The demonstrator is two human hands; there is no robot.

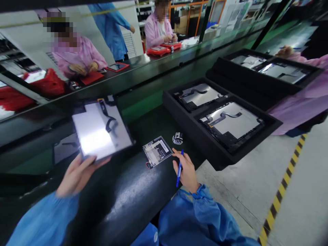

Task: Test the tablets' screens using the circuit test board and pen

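Observation:
At the left, my left hand [79, 172] grips a tablet screen assembly [99, 130] by its near edge, thumb on top. Its silvery back faces up, with a dark ribbon cable across it, and it is tilted above the bench. My right hand [187, 169] holds a blue pen [179, 169] between its fingers. Its index fingertip is at the right corner of a circuit board [156, 152], which lies on the dark bench; whether it touches the board I cannot tell. Just beyond that hand sits a small roll of shiny silver tape [177, 138].
Right of the bench stands a black foam tray [189, 119] with two similar screen assemblies; another foam tray [269, 59] lies behind it, near a person's pink sleeve [302, 95]. Across the line, people handle red-cased tablets [118, 66]. Yellow-black floor tape [284, 184] runs at right.

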